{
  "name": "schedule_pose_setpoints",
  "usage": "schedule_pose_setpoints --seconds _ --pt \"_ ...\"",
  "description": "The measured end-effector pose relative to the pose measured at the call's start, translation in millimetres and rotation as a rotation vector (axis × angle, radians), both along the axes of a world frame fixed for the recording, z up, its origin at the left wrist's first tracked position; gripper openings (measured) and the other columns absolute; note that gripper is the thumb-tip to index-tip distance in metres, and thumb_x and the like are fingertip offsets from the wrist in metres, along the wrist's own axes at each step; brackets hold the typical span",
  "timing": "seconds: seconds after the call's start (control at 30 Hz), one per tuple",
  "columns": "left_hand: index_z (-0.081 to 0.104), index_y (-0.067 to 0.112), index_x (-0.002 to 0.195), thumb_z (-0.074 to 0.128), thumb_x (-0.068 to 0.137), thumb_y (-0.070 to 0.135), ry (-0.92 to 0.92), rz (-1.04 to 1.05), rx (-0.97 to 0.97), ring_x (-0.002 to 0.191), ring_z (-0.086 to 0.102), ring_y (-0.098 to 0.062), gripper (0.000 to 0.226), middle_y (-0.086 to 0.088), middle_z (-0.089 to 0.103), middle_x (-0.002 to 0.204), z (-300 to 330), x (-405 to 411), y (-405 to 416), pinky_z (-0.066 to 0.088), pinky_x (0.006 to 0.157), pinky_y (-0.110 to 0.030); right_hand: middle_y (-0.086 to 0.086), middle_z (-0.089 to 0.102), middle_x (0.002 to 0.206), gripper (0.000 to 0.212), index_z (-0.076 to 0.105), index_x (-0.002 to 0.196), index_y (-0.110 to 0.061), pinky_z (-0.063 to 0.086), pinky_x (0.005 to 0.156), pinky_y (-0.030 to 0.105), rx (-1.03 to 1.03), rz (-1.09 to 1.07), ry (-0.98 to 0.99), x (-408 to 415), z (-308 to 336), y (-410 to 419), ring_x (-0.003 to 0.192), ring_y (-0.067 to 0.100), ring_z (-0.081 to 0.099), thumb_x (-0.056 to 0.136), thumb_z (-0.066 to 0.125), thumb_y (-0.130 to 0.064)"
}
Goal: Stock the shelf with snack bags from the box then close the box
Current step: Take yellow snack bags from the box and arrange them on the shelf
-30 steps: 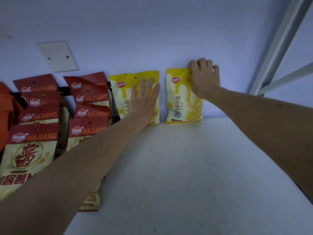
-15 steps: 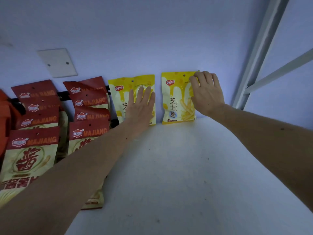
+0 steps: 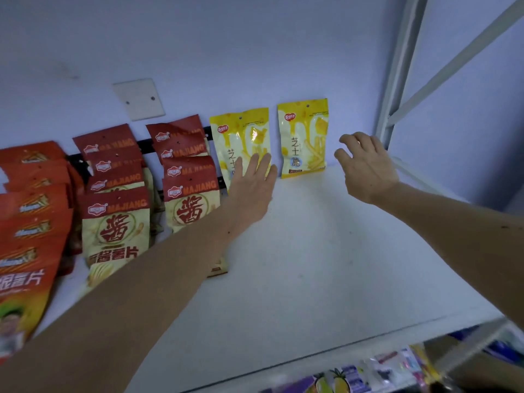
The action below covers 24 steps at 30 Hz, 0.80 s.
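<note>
The left hand lies flat with straight fingers against one yellow snack bag, and the right hand hangs loose and holds nothing, just beside the other yellow bag. Both bags stand at the back of the shelf next to rows of red bags. Much of the shelf is bare, so more bags likely must come (the box is not in view), then the box needs closing.

A pale square plate with two small dark screws sat on the blue wall. Far right of the plate, a gray metal post stood up, with a slanted bar joined to it. Well below the plate, blurry colored packs, maybe sweets, lay lower down.
</note>
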<state>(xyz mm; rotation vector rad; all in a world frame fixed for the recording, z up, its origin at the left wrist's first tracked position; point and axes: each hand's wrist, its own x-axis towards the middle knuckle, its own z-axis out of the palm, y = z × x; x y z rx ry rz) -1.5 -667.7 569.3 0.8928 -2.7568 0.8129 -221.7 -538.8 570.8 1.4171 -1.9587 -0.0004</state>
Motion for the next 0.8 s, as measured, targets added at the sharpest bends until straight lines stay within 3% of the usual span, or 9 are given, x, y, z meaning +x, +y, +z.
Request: schedule_pose_setpoints --seconds 0.17,0.57,0.73,0.8 --pt "0.032 0.011 0.143 0.054 0.093 0.039 0.01 -0.075 -0.013 0.141 0.022 -0.032 0.061 -0.01 0.025 0.152 -9 44 38 0.016 0.114 -0.054 0.016 0.048 0.132 0.042 0.06 0.114 -0.003 0.033 0.097 0.044 0.074 -0.119 -0.048 49 -8 55 0.12 0.037 0.043 0.072 0.063 -0.008" --pt "0.034 0.013 0.142 0.048 0.098 0.028 -0.061 -0.16 0.105 0.144 0.013 -0.029 0.049 -0.008 0.019 0.154 -45 69 128 0.012 0.115 -0.049 0.014 0.058 0.119 0.033 0.069 0.094 -0.005 0.039 0.093 0.044 0.155 -0.18 -0.03 93 -56 181 0.11 0.035 0.052 0.061 0.07 -0.007" --pt "0.04 0.011 0.139 0.052 0.096 0.023 -0.032 -0.266 0.104 0.145 0.011 -0.03 0.046 -0.008 0.014 0.158 -63 53 178 0.011 0.115 -0.049 0.015 0.056 0.12 0.032 0.068 0.095 -0.004 0.027 0.102 0.049 0.155 -0.188 -0.033 86 -65 234 0.113 0.036 0.049 0.063 0.068 -0.002" --pt "0.04 0.01 0.139 0.05 0.097 0.023 -0.02 -0.3 0.119 0.145 0.013 -0.03 0.045 -0.009 0.016 0.158 -68 42 202 0.011 0.116 -0.048 0.016 0.057 0.117 0.032 0.068 0.092 -0.002 0.03 0.102 0.051 0.157 -0.165 -0.02 79 -70 257 0.111 0.037 0.05 0.06 0.068 0.001"
